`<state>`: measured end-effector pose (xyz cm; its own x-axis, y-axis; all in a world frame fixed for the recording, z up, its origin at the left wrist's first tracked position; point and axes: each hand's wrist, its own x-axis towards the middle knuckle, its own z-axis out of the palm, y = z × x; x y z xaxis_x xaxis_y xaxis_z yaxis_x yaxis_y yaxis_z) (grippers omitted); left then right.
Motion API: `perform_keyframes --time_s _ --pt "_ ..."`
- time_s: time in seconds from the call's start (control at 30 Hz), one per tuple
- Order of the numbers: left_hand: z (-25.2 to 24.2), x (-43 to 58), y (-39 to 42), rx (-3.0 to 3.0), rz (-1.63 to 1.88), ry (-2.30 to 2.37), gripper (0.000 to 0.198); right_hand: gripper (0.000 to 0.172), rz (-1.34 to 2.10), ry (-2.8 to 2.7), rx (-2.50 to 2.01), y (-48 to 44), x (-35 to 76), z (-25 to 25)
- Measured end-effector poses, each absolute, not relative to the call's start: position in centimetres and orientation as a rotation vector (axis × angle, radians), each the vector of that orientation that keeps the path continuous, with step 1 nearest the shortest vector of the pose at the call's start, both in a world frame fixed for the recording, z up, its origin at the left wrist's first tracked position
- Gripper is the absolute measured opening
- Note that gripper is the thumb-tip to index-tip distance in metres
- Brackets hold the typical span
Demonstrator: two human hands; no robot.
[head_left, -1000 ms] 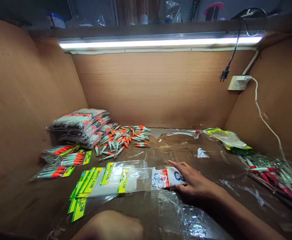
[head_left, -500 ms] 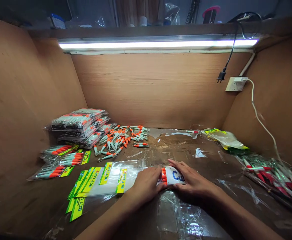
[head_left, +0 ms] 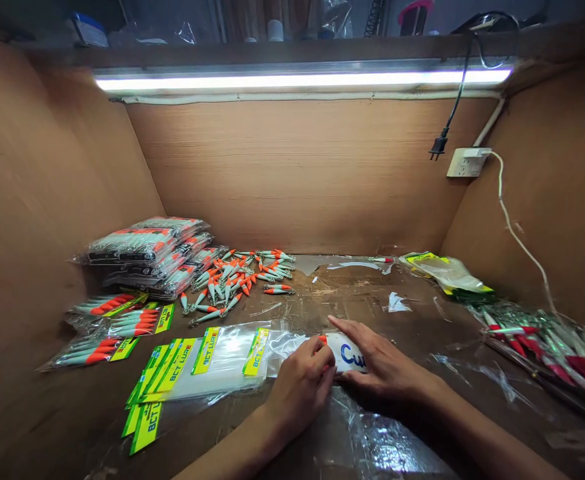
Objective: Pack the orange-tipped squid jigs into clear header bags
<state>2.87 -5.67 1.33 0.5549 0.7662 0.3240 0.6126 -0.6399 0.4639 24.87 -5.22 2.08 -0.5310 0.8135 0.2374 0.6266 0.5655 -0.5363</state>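
Film (head_left: 392, 440), clear and glossy, is lying nearest us on the brown bench (head_left: 62, 420). Beyond it, our left hand (head_left: 302, 383) is sitting with fingers closely bunched at the left end of a white lettered piece (head_left: 351, 358), beside an orange tip (head_left: 323, 339); we cannot tell what, if anything, they are pinching. Our right hand (head_left: 382, 363) is holding the piece's right end between parted thumb and fingers. Yellow-headed clear bags (head_left: 172, 370) are overlapping to the left. Farther back, loose orange-and-pale lures (head_left: 229, 272) are lying beside stacked filled packs (head_left: 142, 240).
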Motion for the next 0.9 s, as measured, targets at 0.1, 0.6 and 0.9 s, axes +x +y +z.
perform_keyframes --time_s 0.1,0.6,0.9 --pt "1.3 3.1 -6.0 2.501 0.739 1.132 0.005 0.07 0.523 -2.404 -1.122 -5.2 24.8 2.2" --pt "-0.6 -5.7 -2.0 2.545 0.249 1.269 0.071 0.063 0.601 -2.348 -1.204 -4.0 26.0 0.4" --pt "1.7 -3.5 -2.5 2.509 0.222 1.255 0.094 0.053 0.548 -2.277 -1.152 -3.5 25.6 -0.2"
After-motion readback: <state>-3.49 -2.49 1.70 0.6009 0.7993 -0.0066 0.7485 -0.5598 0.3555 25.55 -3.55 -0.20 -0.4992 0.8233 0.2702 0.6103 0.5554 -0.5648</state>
